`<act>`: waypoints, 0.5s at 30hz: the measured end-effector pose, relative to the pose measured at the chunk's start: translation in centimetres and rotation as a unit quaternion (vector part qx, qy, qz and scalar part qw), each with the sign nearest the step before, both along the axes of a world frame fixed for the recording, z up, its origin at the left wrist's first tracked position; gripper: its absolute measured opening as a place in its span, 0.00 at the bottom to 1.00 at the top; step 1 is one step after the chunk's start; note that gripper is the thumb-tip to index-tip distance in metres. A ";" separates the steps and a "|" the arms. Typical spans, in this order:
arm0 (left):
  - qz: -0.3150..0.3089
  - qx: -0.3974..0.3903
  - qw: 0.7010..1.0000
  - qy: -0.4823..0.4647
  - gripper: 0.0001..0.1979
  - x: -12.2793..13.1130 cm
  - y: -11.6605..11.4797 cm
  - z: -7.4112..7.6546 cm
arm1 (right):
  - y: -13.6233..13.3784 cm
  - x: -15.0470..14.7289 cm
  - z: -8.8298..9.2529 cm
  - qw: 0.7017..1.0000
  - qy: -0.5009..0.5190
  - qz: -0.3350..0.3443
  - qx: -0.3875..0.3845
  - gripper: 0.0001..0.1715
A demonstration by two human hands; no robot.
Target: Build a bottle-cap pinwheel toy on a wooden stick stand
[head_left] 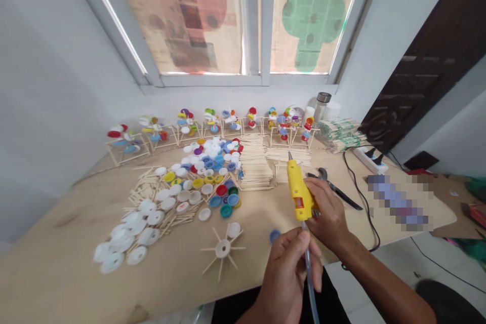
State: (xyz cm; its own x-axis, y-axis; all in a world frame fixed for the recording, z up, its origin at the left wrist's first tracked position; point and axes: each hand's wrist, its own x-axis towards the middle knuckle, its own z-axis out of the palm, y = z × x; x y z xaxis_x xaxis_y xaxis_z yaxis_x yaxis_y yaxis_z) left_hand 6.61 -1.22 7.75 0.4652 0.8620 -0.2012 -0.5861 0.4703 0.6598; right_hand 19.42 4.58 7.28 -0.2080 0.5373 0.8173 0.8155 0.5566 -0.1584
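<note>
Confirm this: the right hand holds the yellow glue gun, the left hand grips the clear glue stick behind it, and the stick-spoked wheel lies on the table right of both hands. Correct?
Not quite: in the head view, the stick-spoked wheel lies on the table left of both the left hand and right hand. The rest stands.

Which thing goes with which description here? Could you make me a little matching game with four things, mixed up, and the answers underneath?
Things:
1. Glue gun
2. Power strip
3. Glue stick
4. Spoked wheel

Descriptions:
A. Lying flat on the table, with a white middle
B. Translucent, held in the left hand
C. Yellow, held in the right hand
D. White, with black plugs in it

Right pairs: 1-C, 2-D, 3-B, 4-A
</note>
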 end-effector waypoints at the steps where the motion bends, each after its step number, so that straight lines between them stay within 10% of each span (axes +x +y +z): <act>1: 0.002 0.001 1.000 0.003 0.21 0.0 0.1 0.0 | 0.0 0.0 0.0 1.000 0.000 0.001 -0.001 0.24; 10: -0.025 0.127 0.986 0.104 0.23 -0.8 0.3 -0.2 | 1.7 1.6 -0.2 0.983 0.108 0.005 -0.147 0.14; 15: 0.007 0.222 0.933 0.282 0.17 -3.2 -1.1 -2.7 | 3.1 4.3 -1.1 0.878 0.332 -0.053 -0.340 0.20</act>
